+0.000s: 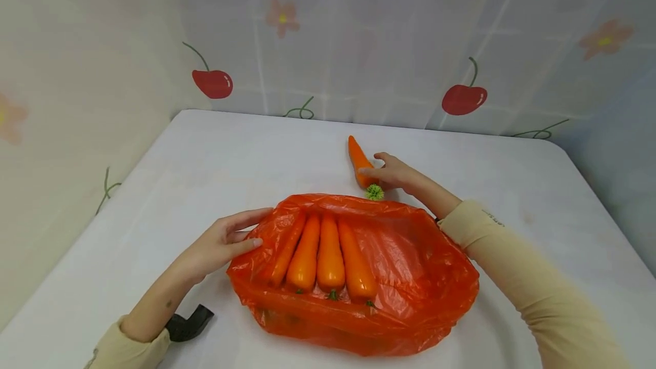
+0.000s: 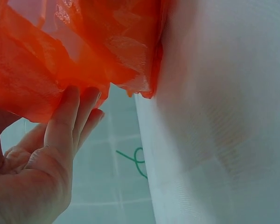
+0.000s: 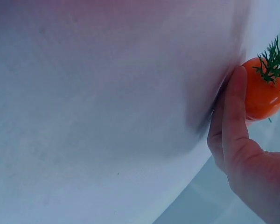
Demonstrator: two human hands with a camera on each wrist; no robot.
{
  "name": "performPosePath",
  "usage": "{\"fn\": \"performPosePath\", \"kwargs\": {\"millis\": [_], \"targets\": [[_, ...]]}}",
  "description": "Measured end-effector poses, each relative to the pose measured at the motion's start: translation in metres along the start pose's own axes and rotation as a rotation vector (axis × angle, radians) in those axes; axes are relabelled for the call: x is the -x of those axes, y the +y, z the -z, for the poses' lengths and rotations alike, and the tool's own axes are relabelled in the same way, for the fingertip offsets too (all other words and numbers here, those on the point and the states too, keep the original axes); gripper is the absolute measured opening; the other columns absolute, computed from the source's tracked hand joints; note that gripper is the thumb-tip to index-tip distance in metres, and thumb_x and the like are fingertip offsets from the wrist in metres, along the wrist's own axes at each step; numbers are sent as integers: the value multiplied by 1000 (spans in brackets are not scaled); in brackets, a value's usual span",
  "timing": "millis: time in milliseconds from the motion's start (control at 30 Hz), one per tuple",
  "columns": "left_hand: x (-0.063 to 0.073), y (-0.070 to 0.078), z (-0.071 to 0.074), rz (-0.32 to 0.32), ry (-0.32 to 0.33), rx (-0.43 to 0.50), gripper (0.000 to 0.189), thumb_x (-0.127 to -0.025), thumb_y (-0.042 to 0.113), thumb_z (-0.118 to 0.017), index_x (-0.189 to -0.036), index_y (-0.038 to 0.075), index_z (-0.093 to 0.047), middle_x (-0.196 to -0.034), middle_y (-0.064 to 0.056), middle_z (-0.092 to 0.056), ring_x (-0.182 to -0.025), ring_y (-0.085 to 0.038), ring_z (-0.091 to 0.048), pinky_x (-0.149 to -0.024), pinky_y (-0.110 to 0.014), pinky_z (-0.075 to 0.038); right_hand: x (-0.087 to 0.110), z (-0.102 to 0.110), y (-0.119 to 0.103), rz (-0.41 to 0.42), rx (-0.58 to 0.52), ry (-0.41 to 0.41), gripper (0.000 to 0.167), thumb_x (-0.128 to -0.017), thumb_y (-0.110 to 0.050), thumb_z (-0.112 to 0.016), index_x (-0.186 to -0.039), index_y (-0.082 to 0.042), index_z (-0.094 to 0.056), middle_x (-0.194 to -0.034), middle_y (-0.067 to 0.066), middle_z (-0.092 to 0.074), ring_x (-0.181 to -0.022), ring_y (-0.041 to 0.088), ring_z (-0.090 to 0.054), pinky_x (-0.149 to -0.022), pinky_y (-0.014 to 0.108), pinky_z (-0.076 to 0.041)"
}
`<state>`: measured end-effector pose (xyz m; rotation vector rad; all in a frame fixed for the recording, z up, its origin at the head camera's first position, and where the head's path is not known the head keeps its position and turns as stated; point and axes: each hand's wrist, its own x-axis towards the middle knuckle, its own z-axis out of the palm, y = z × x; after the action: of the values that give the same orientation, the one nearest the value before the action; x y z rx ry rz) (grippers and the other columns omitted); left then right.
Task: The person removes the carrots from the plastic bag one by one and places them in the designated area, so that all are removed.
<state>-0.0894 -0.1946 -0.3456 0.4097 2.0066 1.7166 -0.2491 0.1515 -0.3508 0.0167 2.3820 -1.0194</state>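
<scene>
A red plastic bag (image 1: 405,329) lies wide open on the white table, its mouth facing up. Inside, several orange carrots (image 1: 330,261) lie side by side toward the left. My left hand (image 1: 222,246) is at the bag's left side, with nearly straight fingers (image 2: 60,126) touching the outside of the film. Beyond the far rim, one more carrot (image 1: 359,155) with a green leafy tuft lies on the table, tip pointing away. My right hand (image 1: 392,172) grips its thick end between thumb and fingers; the right wrist view shows its rounded end beside the fingers (image 3: 235,100).
The white table (image 1: 230,147) has a far edge close behind the loose carrot. A pale curtain (image 1: 353,61) with cherry and flower prints hangs behind it. Something black and curved (image 1: 189,323) shows beside my left wrist.
</scene>
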Motion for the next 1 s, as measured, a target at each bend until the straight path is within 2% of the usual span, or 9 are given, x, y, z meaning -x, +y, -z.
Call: {"fn": "performPosePath", "kwargs": {"millis": [300, 500, 700, 1000], "targets": [[2, 1, 0, -23, 13, -2, 56, -92, 6, -59, -143, 3, -36, -141, -19, -38, -115, -31, -53, -81, -40, -51, 2, -8, -4, 1, -33, -2, 72, -91, -38, -58, -145, -5, -24, -139, 21, -33, -111, 34, -46, -93, 42, -44], [1, 0, -1, -32, 10, -13, 56, -92, 5, -58, -142, 1, -36, -140, -20, -39, -114, -30, -53, -80, -40, -51, 5, -9, -1, 17, -101, -45, 69, -94, -40, -52, -145, -2, -24, -136, 22, -36, -109, 35, -48, -90, 42, -47], [0, -1, -2, -37, -5, 6, 55, -93, 5, -57, -143, 0, -34, -140, -22, -38, -114, -31, -53, -81, -39, -51, 8, -10, 3, 45, -100, -59, 68, -96, -41, -48, -144, 0, -24, -129, 23, -41, -103, 36, -51, -85, 41, -50], [1, -1, -1, -28, 8, -4, 55, -92, 3, -57, -142, -1, -35, -139, -23, -38, -113, -32, -53, -80, -38, -51, 9, -12, 4, 28, -132, -65, 64, -98, -42, -42, -146, -4, -23, -125, 24, -43, -102, 35, -52, -77, 36, -53]]}}
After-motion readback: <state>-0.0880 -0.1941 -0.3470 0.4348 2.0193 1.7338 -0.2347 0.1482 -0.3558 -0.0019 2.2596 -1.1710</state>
